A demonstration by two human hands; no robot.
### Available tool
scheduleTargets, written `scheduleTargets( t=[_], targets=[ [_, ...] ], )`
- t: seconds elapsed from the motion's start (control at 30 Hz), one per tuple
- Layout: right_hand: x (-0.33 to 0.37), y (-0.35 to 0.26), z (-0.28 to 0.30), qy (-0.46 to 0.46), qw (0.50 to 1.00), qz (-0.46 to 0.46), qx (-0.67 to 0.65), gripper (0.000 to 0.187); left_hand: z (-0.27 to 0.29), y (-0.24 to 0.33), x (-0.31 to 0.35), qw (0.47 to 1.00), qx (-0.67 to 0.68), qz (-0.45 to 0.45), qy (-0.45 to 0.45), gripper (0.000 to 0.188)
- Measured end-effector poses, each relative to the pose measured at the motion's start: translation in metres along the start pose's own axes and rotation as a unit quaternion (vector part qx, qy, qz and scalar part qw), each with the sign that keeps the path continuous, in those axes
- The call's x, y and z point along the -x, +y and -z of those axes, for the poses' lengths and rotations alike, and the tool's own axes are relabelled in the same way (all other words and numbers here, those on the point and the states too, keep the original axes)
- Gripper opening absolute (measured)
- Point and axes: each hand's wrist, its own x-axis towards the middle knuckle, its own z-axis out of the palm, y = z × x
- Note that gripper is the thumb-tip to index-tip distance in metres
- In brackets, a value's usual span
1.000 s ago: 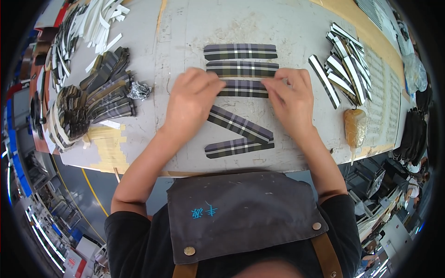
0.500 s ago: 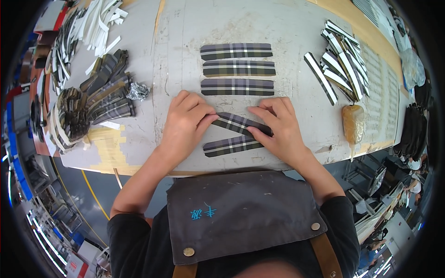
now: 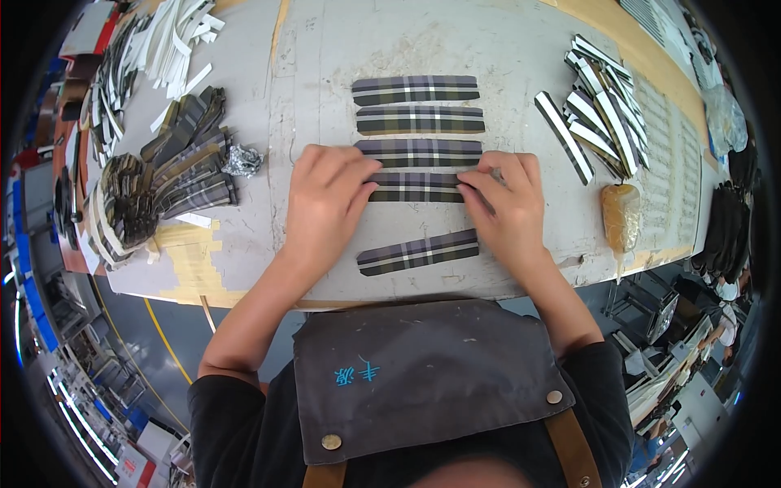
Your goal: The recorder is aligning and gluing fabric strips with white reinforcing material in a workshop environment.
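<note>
Between my two hands lies a plaid fabric strip (image 3: 416, 188), level and just below a column of three similar strips. My left hand (image 3: 327, 199) pinches its left end, and my right hand (image 3: 508, 199) pinches its right end. The nearest strip of that column (image 3: 419, 153) almost touches the held one; above it are a second strip (image 3: 419, 120) and a third (image 3: 416, 89). Closer to me, another plaid strip (image 3: 418, 253) rests slightly tilted, apart from both hands.
Bundled plaid pieces (image 3: 191, 154) lie on the left of the table (image 3: 317, 89), beside a crumpled foil ball (image 3: 243, 161). White strips (image 3: 175, 41) are heaped behind them. At right are a pile of white-backed strips (image 3: 602, 114) and a yellowish wrapped lump (image 3: 620, 218).
The held strip has gone from slanted to level and moved away from me, up against the column. My right hand shifted outward to its end, uncovering the nearer tilted strip.
</note>
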Motion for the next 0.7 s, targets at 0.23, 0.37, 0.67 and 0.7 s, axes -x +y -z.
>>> scheduleTargets(
  t=[0.23, 0.37, 0.67, 0.7],
  targets=[
    [0.025, 0.01, 0.013, -0.036, 0.996, 0.071, 0.046, 0.026, 0.009, 0.001, 0.025, 0.99, -0.026, -0.135, -0.043, 0.031],
    [0.041, 0.001, 0.022, -0.079, 0.995, 0.044, -0.038, 0.031, 0.024, 0.031, 0.042, 0.988, 0.002, -0.069, -0.138, 0.029],
    [0.037, -0.016, 0.023, -0.129, 0.984, -0.012, -0.121, 0.029, 0.015, 0.027, 0.052, 0.977, 0.172, -0.003, -0.122, 0.015],
    [0.041, -0.015, 0.021, -0.128, 0.976, -0.063, -0.162, 0.029, 0.016, 0.025, 0.048, 0.977, 0.174, -0.003, -0.123, 0.015]
  ],
)
